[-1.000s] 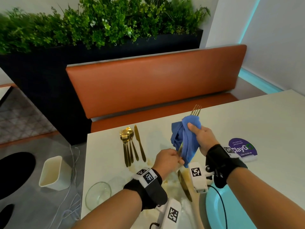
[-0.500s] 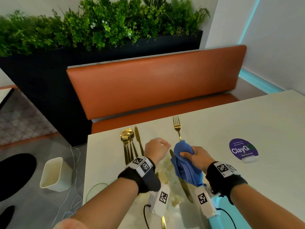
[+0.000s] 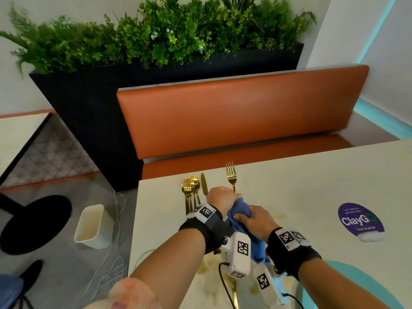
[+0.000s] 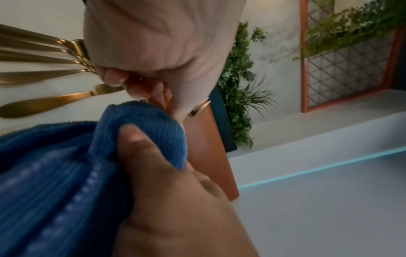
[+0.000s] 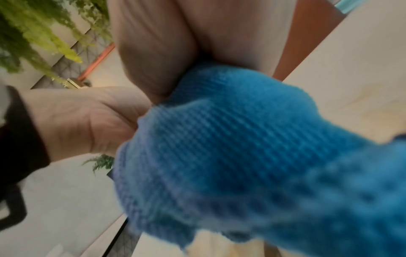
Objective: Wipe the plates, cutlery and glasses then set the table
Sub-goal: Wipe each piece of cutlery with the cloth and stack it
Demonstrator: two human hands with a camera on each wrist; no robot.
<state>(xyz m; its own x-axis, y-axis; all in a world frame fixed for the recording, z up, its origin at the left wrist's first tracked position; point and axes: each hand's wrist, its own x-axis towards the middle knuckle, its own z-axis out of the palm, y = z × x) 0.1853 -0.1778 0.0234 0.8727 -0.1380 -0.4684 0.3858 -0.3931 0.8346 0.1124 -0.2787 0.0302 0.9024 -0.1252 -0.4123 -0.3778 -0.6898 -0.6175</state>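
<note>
my right hand (image 3: 256, 220) was bunched tight around the blue cloth (image 3: 239, 209), thumb pressed into the folds. my left hand (image 3: 220, 197) was curled just ahead of it, touching the cloth; from the left wrist view its fingers looked pinched round a gold handle, most likely the fork's. the fork (image 3: 230, 177) lay on the table (image 3: 301, 186) with its tines pointing at the orange bench (image 3: 234, 117), its handle running back under my left hand. just left of it sat the gold knife (image 3: 204, 184) and the bunched gold spoons and forks (image 3: 189, 188), near but not touching the fork. a teal plate (image 3: 347, 284) edged in at the bottom right, and a purple sticker (image 3: 361, 219) lay well apart to the right. i judged the step as wiping this fork: i wanted the handle pinned steady in the left, the cloth wrapped fully round the metal, and one firm draw along its length without nudging the pile beside it.
</note>
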